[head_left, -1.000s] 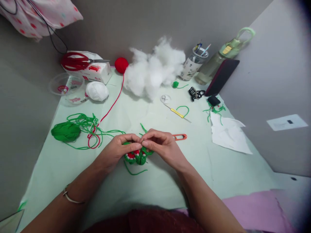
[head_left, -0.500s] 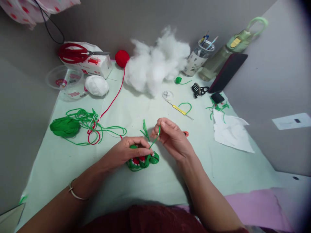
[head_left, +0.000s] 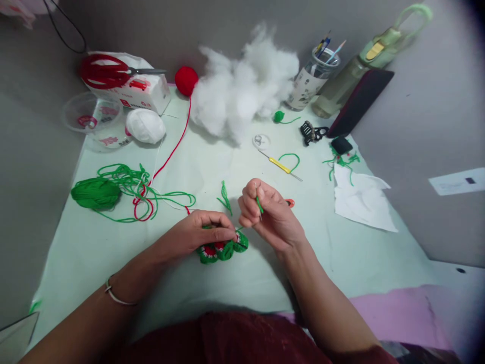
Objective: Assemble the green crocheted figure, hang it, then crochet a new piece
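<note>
My left hand (head_left: 199, 233) pinches a small green crocheted piece with red and white centres (head_left: 222, 249) and holds it down on the pale green cloth (head_left: 246, 283). My right hand (head_left: 271, 215) is lifted a little above and to the right of the piece, its fingers closed on a thin needle threaded with green yarn (head_left: 258, 202). That yarn runs down from my right hand to the piece. A short scrap of green yarn (head_left: 225, 196) lies just beyond my left hand.
A green yarn ball (head_left: 95, 192) with loose tangled strands and a red strand lies left. Behind are a white yarn ball (head_left: 145, 125), red yarn ball (head_left: 186, 80), scissors on a box (head_left: 104, 73), white stuffing (head_left: 242, 93), a yellow crochet hook (head_left: 279, 165), pen jar (head_left: 311, 78), bottle (head_left: 352, 76) and paper (head_left: 361, 202).
My hands were together on the crocheted piece. My right hand has since pulled up and away to the right, drawing the green yarn through, while my left hand stays on the piece.
</note>
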Demonstrator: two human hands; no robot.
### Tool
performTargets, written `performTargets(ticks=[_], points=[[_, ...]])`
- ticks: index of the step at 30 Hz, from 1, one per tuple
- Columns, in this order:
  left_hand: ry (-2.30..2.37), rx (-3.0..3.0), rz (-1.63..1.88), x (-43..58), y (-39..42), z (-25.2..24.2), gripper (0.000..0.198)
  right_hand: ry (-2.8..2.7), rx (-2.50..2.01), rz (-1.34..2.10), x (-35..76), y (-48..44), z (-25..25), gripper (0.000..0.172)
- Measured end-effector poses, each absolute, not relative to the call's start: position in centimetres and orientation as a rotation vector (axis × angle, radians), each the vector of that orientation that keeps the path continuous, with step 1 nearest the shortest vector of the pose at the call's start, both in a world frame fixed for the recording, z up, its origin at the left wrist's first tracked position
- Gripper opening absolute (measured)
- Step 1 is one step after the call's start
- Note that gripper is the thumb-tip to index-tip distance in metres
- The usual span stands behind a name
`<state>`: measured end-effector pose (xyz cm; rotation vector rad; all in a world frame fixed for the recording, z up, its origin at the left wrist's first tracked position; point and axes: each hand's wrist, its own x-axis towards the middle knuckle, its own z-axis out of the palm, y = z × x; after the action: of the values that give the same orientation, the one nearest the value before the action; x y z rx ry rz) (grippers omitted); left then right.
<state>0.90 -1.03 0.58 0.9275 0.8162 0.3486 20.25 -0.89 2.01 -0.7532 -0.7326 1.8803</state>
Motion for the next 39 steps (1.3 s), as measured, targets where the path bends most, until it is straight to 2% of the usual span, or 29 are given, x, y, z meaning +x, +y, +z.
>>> performTargets(ticks=[4,11,18,21,27,34,39], points=[[0.789,1.006,0.252,0.9,-1.1,0.8,0.027,-0.842,-0.766,1.912,20.3,-1.2,2.4,0.031],[0.680,1.022,0.165,0.7,-1.0,1.0,0.031,-0.761,-0.917,1.680,21.1,-0.4,3.0,0.029],[0.546,0.920,0.346,0.1,-0.8,1.0,0.056,-0.689,-0.925,1.622,21.4,0.1,2.5,0.034],[0.620,0.852,0.350,-0.2,-0.8,0.7,0.051,-0.656,-0.954,1.605,21.5,0.2,2.5,0.033],[0.813,0.721,0.600,0.4,-0.8,0.1,0.024,-0.584,-0.976,1.572,21.8,0.3,2.4,0.028],[0.883,0.701,0.749,0.4,-0.4,0.3,0.032,-0.791,-1.093,1.452,20.9,-0.3,2.3,0.020],[0.877,0.682,0.811,0.3,-0.4,0.4,0.028,-0.998,-1.140,1.383,20.1,-1.0,2.0,0.014]])
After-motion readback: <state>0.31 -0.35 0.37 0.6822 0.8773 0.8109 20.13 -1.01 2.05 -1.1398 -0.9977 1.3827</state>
